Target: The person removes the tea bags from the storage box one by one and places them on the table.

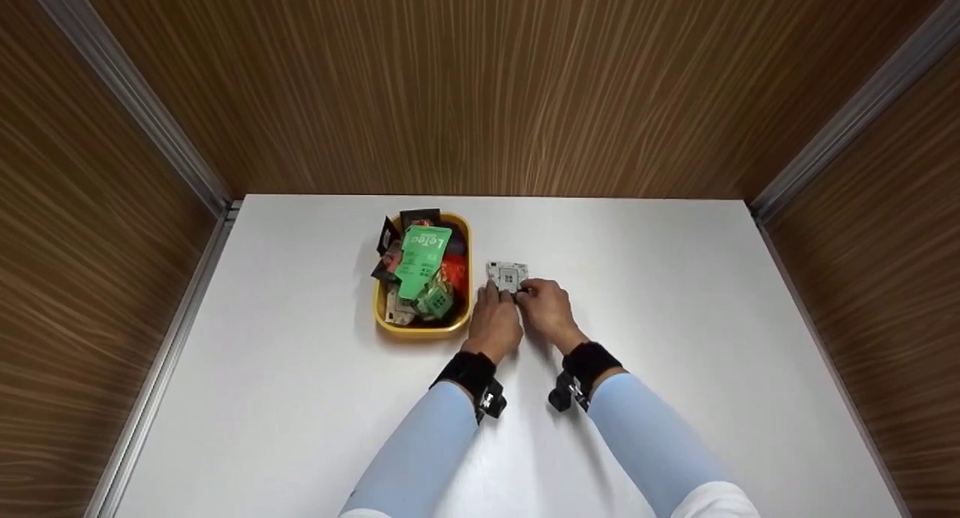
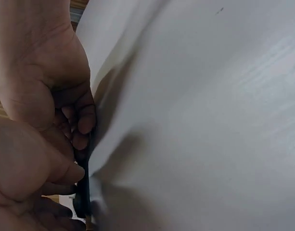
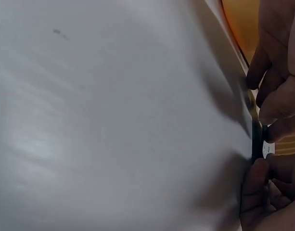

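Observation:
A small pale printed card (image 1: 508, 277), with a dark-framed square and a code-like mark in its middle, lies flat on the white table. At its near left edge is my left hand (image 1: 496, 324), fingers bent down onto it. The right hand (image 1: 548, 308) pinches its near right corner with thumb and fingers. Both wrist views show a thin dark strip (image 3: 257, 139) along the near edge, between the fingertips of the two hands. Most of that edge is hidden by the fingers.
Just left of the hands stands a yellow-rimmed basket (image 1: 424, 333) heaped with folded cardboard packaging, a green carton (image 1: 423, 257) on top. Several dark pieces stick out past its rim. Wood-grain walls (image 1: 480, 91) enclose the table at the back and both sides.

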Demonstrator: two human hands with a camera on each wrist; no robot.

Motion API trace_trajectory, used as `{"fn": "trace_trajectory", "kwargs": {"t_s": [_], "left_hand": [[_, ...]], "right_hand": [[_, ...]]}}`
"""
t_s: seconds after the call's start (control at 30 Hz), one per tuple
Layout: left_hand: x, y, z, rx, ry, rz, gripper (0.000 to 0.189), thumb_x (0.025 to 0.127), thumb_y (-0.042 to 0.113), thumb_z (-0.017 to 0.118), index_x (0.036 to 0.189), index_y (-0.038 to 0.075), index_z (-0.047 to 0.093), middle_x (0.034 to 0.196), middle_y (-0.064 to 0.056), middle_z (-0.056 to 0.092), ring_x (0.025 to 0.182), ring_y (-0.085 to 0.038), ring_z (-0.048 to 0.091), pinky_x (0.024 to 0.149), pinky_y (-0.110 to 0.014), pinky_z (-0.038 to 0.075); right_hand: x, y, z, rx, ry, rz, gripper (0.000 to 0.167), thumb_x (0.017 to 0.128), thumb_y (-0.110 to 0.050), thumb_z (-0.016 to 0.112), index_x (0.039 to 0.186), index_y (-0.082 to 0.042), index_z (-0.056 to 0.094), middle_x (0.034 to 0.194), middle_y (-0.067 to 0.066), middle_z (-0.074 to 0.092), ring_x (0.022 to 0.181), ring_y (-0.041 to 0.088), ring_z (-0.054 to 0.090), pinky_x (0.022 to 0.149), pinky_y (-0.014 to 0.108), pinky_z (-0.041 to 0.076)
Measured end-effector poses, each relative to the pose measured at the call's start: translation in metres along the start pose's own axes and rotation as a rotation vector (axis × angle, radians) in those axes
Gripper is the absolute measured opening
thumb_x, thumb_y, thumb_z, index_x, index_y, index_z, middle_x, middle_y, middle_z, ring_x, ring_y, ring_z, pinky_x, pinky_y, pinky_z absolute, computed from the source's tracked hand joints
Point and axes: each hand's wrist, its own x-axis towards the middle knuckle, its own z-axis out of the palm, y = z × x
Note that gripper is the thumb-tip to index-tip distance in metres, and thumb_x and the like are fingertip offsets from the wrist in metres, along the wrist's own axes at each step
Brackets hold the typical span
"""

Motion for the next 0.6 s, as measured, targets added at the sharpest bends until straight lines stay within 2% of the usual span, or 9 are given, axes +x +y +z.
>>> {"fn": "trace_trajectory", "kwargs": {"t_s": [0.1, 0.23, 0.43, 0.6], "left_hand": [[-0.0021, -0.0004, -0.0009, 0.101, -0.013, 0.032, 0.048, 0.097, 0.008, 0.06, 0.141, -0.011, 0.056, 0.153, -0.036, 0.047, 0.143, -0.052, 0.045, 0.12, -0.051, 0.04], [-0.0025, -0.0017, 0.0007, 0.171, -0.033, 0.061, 0.049, 0.1, 0.008, 0.057, 0.145, -0.01, 0.053, 0.156, -0.033, 0.047, 0.147, -0.05, 0.042, 0.123, -0.05, 0.037], [0.0029, -0.0038, 0.0017, 0.167, -0.081, 0.05, 0.051, 0.102, 0.007, 0.052, 0.148, -0.015, 0.047, 0.158, -0.037, 0.041, 0.15, -0.05, 0.039, 0.124, -0.053, 0.037], [0.0051, -0.004, -0.0026, 0.193, -0.099, 0.059, 0.053, 0.102, 0.008, 0.054, 0.147, -0.018, 0.046, 0.156, -0.04, 0.04, 0.149, -0.052, 0.039, 0.124, -0.053, 0.035]], "right_hand": [[0.0001, 0.0, -0.0011, -0.056, -0.015, -0.036, 0.03, 0.096, -0.01, 0.069, 0.123, 0.001, 0.075, 0.114, 0.018, 0.078, 0.112, 0.035, 0.072, 0.1, 0.048, 0.055], [0.0008, 0.0001, -0.0017, -0.074, -0.025, -0.043, 0.033, 0.096, -0.009, 0.069, 0.127, 0.003, 0.073, 0.119, 0.02, 0.077, 0.117, 0.037, 0.071, 0.103, 0.05, 0.054], [0.0005, -0.0017, -0.0012, -0.114, -0.052, -0.012, 0.04, 0.096, -0.011, 0.067, 0.135, -0.003, 0.07, 0.103, 0.016, 0.078, 0.098, 0.034, 0.072, 0.092, 0.049, 0.056], [-0.0008, -0.0039, -0.0006, -0.158, -0.06, -0.037, 0.043, 0.096, -0.01, 0.065, 0.138, -0.004, 0.069, 0.09, 0.014, 0.075, 0.09, 0.033, 0.07, 0.086, 0.049, 0.055]]}}
